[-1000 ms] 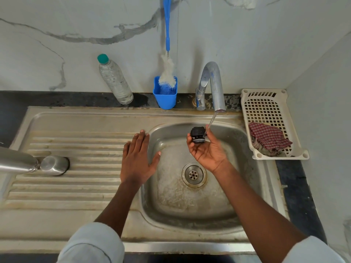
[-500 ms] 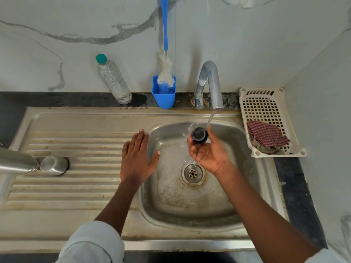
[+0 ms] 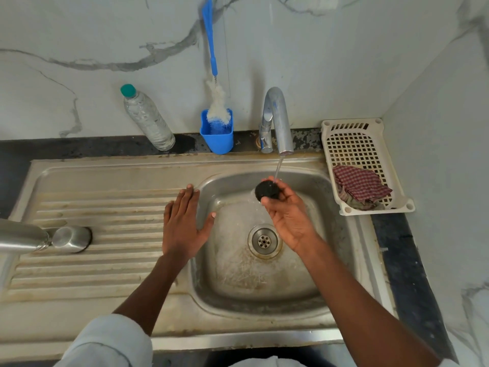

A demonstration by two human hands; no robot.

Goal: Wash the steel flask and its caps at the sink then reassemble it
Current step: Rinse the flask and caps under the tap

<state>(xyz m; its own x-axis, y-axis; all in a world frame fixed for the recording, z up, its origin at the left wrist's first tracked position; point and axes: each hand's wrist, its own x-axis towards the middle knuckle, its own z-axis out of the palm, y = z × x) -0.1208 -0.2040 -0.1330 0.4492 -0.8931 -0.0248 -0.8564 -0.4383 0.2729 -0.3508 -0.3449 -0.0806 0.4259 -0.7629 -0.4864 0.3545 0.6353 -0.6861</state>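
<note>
Here the steel flask [image 3: 21,235] lies on its side at the far left of the draining board with its steel cap [image 3: 71,239] just beside its mouth, and being round, either could roll along the ribs if nudged. The left hand [image 3: 182,226] lies flat, fingers straight, on the sink [image 3: 352,300] edge holding nothing, so it offers no backup for the wet piece. The right hand [image 3: 288,221] pinches the black inner cap [image 3: 267,190] under the tap [image 3: 277,120] stream over the basin, and a slick fingertip grip could let it drop toward the drain [image 3: 264,241].
</note>
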